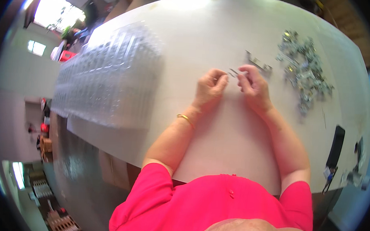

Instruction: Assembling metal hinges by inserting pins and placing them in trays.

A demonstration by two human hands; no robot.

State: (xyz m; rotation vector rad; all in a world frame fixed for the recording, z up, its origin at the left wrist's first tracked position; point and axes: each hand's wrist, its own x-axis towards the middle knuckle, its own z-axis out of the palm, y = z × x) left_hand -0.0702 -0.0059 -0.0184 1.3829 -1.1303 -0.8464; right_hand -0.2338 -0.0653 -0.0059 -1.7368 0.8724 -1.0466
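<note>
Over the middle of the table, my left hand (210, 89) and my right hand (256, 87) face each other, a short gap apart. The fingers of my right hand are pinched on a small thin metal piece (233, 72) that sticks out toward the left hand. The thumb and fingers of my left hand are pressed together, and what they hold is too small to make out. Just beyond my right hand lies a metal bracket (258, 64) with bent ends, partly hidden by the fingers.
A large heap of small metal parts (302, 67) spreads at the right. Stacked clear plastic trays (111, 79) fill the left side of the pale table (215, 28). Near the right edge lie a black strip-shaped object (336, 146) and a small blue-and-black tool (330, 177).
</note>
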